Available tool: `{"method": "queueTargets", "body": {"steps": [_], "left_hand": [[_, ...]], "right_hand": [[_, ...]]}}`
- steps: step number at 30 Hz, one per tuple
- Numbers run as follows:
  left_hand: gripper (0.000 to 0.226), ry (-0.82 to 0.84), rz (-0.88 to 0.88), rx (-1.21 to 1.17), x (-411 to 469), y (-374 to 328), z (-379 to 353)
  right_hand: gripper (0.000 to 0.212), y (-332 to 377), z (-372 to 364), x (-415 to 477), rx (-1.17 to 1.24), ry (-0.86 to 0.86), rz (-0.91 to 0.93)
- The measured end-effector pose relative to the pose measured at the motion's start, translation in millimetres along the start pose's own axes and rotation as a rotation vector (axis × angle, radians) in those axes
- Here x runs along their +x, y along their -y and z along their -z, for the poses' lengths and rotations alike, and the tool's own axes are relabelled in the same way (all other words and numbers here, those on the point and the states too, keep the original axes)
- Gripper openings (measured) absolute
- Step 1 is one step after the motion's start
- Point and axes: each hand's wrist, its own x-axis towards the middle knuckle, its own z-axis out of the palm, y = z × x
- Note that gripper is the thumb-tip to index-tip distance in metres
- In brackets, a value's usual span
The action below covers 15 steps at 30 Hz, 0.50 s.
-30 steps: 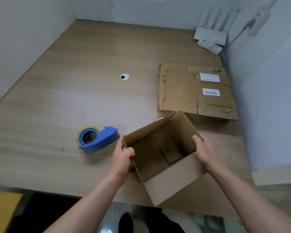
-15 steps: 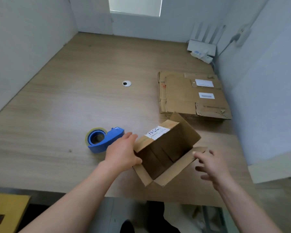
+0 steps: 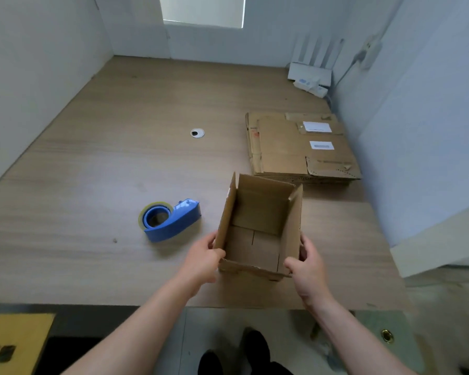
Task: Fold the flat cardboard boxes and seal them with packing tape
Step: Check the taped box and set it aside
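**Office desk nook set up as a packing spot**

A wood-grain desk [image 3: 106,185] fills an alcove, with plain white walls [image 3: 38,63] on its left, right and far sides and a window [image 3: 203,10] above its far edge. A round cable grommet [image 3: 197,133] is set near the desk's middle. A white router [image 3: 309,74] with upright antennas sits in its far right corner. On the desk's right side lies a stack of flattened cartons [image 3: 282,152]. Nearer its front edge are a blue tape dispenser [image 3: 171,221] and an open carton [image 3: 257,239].
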Motion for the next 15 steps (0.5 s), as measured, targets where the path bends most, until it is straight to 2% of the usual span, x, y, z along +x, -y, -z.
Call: {"method": "queueTargets", "body": {"steps": [3, 7, 10, 15], "left_hand": [[0.044, -0.01, -0.03, -0.185, -8.6, 10.7, -13.1], [0.043, -0.132, -0.102, -0.223, -18.4, 7.4, -17.6], [0.046, -0.223, -0.186, -0.211, -30.2, 2.0, -11.7], [0.038, -0.387, -0.323, -0.221, -60.8, -3.7, 7.8]], "right_hand": [[0.053, -3.8, -2.7, 0.3, -0.046, 0.018, 0.032], [0.045, 6.6, -3.4, -1.1, -0.059, 0.063, 0.129], [0.049, 19.2, 1.6, -0.7, -0.067, 0.122, 0.193], [0.062, 64.0, 4.9, -1.2, -0.113, 0.328, 0.377]]}}
